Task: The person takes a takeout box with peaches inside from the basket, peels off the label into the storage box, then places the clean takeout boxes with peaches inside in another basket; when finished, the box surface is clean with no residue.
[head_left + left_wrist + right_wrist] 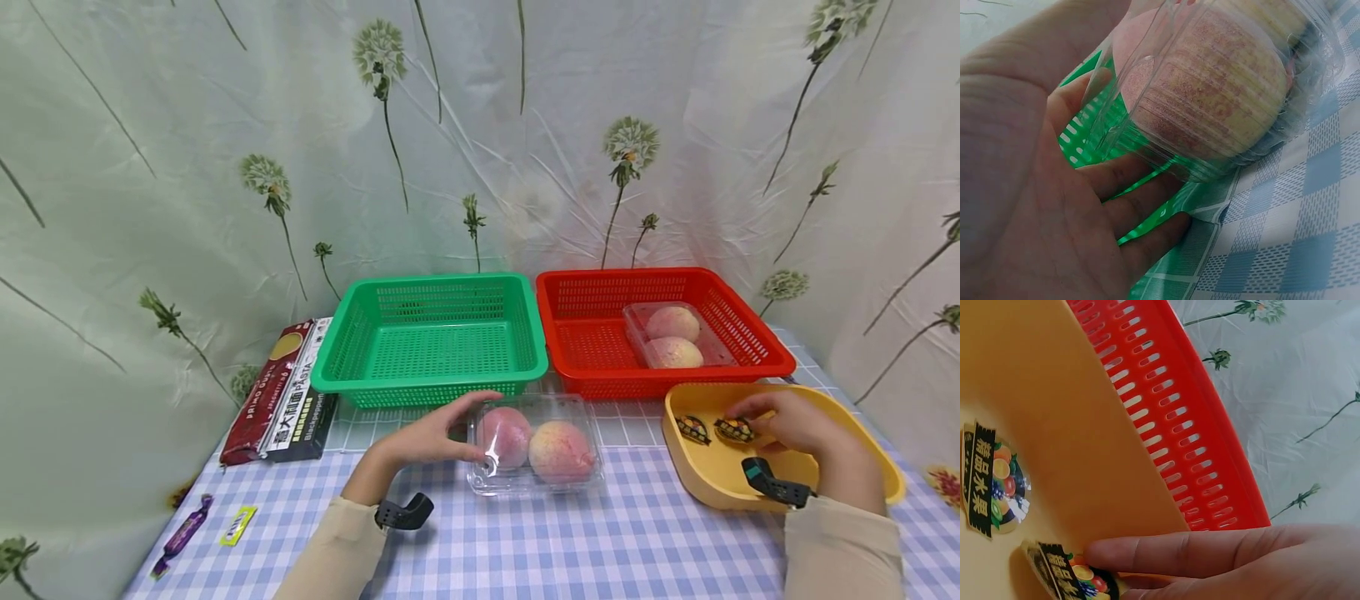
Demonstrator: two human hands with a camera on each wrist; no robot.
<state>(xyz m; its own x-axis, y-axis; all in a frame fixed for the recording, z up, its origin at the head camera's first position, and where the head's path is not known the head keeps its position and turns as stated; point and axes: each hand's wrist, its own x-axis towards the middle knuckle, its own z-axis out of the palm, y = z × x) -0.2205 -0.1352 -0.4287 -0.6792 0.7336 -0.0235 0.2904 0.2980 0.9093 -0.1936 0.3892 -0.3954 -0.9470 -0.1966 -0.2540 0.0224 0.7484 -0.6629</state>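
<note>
My left hand (438,433) is at the left end of a clear plastic box (525,486) with two peaches (561,452) inside. Its thumb lies on the near side and its spread, relaxed fingers on the far side, fingertips right at the box wall in the left wrist view. Inside the yellow bin (708,492), my right hand (795,429) pinches a fruit label (1075,575) with a black band and printed fruit. A second, matching fruit label (997,481) lies to the left of it on the bin floor.
Behind stand a green basket (431,387) and a red basket (600,385), the red one holding another box of peaches (675,337). To the left are pasta packs (281,400), a purple-wrapped candy (182,535) and a small yellow packet (238,526) on the checked cloth.
</note>
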